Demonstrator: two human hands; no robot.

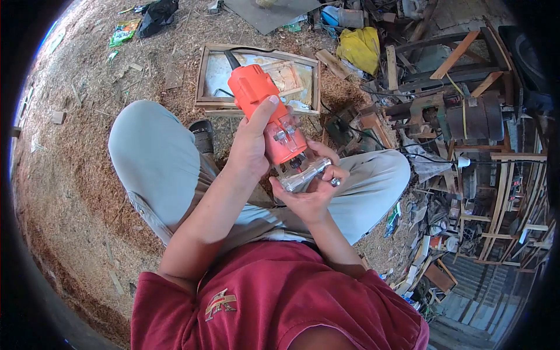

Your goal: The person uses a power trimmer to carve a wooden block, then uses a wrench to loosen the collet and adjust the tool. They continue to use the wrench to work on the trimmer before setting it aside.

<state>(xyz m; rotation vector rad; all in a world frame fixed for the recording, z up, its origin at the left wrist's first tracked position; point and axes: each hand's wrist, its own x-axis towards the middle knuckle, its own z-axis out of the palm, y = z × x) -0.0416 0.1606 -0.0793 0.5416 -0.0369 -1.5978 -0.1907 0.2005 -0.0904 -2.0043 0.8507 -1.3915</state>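
Note:
An orange power tool, which looks like a small router, is held tilted above my lap. My left hand is wrapped round its orange body, with the thumb on top. The lower end has a clear section, an orange collar and a dark spindle. My right hand grips the base with its metallic edge and a small knob, fingers curled round it. A black cord leaves the tool's upper end. The fingers behind the body are mostly hidden.
Beyond the tool, a wooden-framed tray holds papers and small items. Sawdust covers the ground. To the right lie a yellow bag, a machine with a drum, cables and wood scraps. My bent legs flank the tool.

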